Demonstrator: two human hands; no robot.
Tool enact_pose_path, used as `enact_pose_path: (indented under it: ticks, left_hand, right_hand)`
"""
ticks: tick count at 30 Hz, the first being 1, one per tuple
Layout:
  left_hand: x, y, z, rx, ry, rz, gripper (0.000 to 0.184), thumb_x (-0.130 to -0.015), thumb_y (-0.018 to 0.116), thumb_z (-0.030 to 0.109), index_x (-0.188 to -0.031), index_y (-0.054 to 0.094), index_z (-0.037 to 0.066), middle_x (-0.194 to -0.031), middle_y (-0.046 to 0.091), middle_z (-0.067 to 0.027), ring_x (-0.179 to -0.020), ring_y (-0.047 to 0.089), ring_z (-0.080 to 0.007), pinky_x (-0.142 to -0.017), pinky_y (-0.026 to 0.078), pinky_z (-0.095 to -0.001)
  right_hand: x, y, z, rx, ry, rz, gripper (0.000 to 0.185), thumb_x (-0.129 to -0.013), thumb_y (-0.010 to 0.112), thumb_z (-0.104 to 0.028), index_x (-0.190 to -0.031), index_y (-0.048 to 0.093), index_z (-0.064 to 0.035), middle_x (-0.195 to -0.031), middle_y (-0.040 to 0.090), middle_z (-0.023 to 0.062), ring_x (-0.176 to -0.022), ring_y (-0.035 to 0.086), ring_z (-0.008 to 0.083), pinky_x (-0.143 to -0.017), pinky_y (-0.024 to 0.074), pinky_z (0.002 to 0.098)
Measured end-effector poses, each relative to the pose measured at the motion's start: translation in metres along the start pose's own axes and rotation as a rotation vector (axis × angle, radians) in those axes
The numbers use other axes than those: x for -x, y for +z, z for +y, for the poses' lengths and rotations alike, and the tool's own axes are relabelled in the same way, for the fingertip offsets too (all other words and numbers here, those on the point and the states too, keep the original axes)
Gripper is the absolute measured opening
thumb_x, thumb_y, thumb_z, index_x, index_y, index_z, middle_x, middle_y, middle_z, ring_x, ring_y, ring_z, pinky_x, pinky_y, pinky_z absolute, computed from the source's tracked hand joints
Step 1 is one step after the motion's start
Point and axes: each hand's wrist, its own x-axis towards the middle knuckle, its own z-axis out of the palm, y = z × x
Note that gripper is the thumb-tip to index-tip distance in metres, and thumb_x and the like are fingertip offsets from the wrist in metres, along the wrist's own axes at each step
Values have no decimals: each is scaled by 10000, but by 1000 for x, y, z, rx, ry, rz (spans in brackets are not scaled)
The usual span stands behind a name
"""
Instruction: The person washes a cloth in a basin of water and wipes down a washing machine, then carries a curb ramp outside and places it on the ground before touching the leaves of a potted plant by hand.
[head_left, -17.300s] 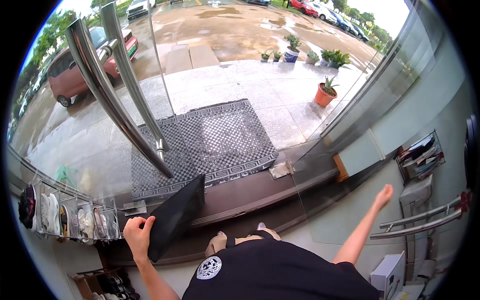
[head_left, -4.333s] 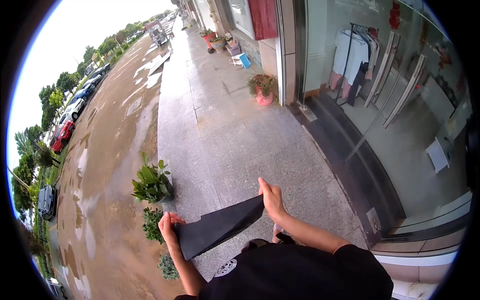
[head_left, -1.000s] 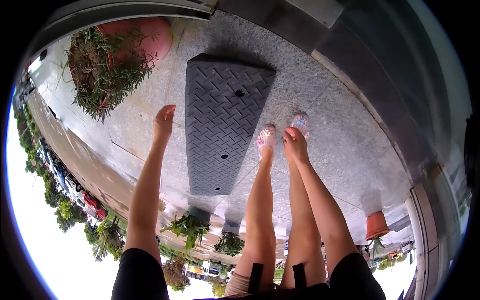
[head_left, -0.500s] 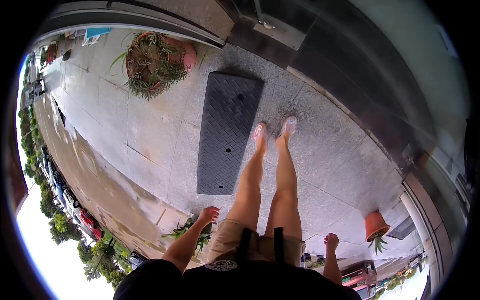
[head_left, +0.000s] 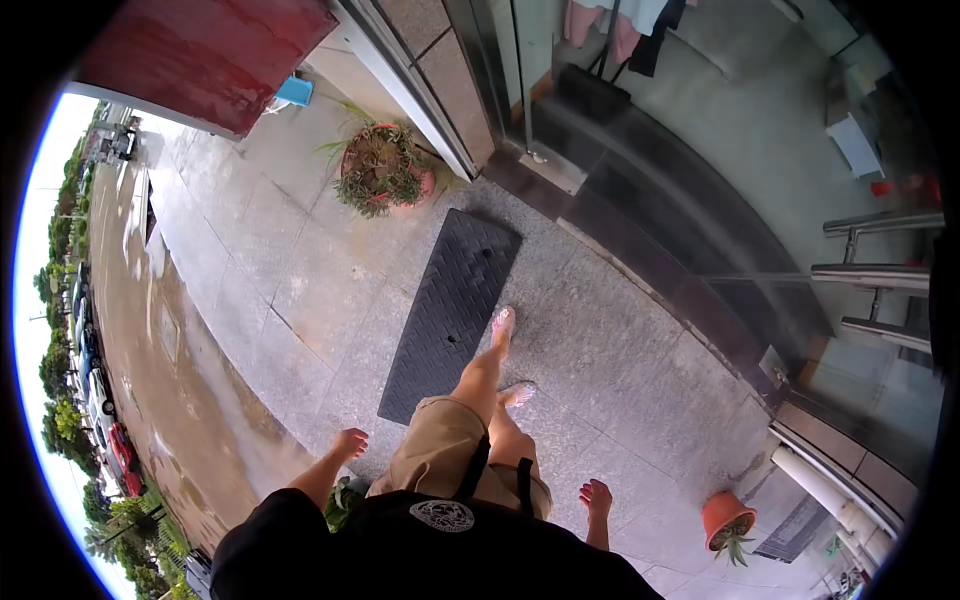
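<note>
A black ramp-like block (head_left: 440, 300) with a raised tread pattern and round holes lies flat on the grey paving. It sits just left of my feet, touched by neither hand. My left hand (head_left: 350, 443) hangs near the block's lower end, empty, fingers loosely apart. On the other side of my body, my right hand (head_left: 596, 496) hangs low with nothing in it, its fingers slightly bent and apart.
Beyond the block stands a potted plant (head_left: 383, 172). Glass doors with metal handles (head_left: 880, 273) and a dark step (head_left: 640, 235) run along the right. An orange pot (head_left: 727, 518) stands lower right. A red panel (head_left: 205, 60) is at upper left.
The block was held between both hands earlier; it now rests on the paving. Both hands have drawn back to my sides, and my body has risen and shifted from the block.
</note>
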Motion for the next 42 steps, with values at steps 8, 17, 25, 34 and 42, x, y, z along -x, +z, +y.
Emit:
enact_pose_path:
  ticks: [8, 17, 25, 34, 42]
  left_hand:
    - [17, 29, 20, -282, 228, -129, 217, -743, 559, 85, -934, 653, 121, -744, 652, -37, -591, 602, -124, -515, 493, -283]
    - [28, 11, 42, -458, 544, 148, 167, -729, 589, 99, -872, 666, 137, -843, 665, -75, -774, 640, -220, -683, 507, -334]
    - [41, 8, 0, -533, 484, 231, 195, -708, 572, 104, -855, 678, 176, -880, 663, -66, -854, 625, -237, -740, 497, -347]
    - [44, 13, 28, -374, 612, 55, 137, -722, 580, 94, -820, 675, 99, -695, 654, -63, -655, 636, -162, -577, 496, -306]
    - [63, -2, 120, -685, 735, 74, 130, -750, 614, 162, -814, 666, 61, -674, 652, -64, -571, 628, -143, -489, 474, -270]
  right_hand:
    - [17, -107, 271, -194, 290, 79, 190, -807, 524, -232, -911, 537, -73, -772, 589, 113, -627, 581, 238, -549, 494, 375]
    - [-55, -101, 295, 289, -210, -211, 193, -812, 519, -239, -884, 529, -61, -772, 583, 97, -620, 575, 234, -539, 480, 390]
    - [-53, -54, 147, -235, 144, -57, 198, -811, 527, -247, -893, 524, -66, -799, 593, 90, -685, 582, 223, -589, 485, 373]
    - [6, -10, 66, -255, 7, 21, 181, -812, 531, -242, -833, 543, -63, -727, 596, 102, -604, 584, 226, -535, 489, 380]
    - [27, 18, 38, -270, 41, 75, 179, -824, 507, -234, -827, 550, -61, -757, 617, 90, -639, 608, 207, -549, 503, 351]
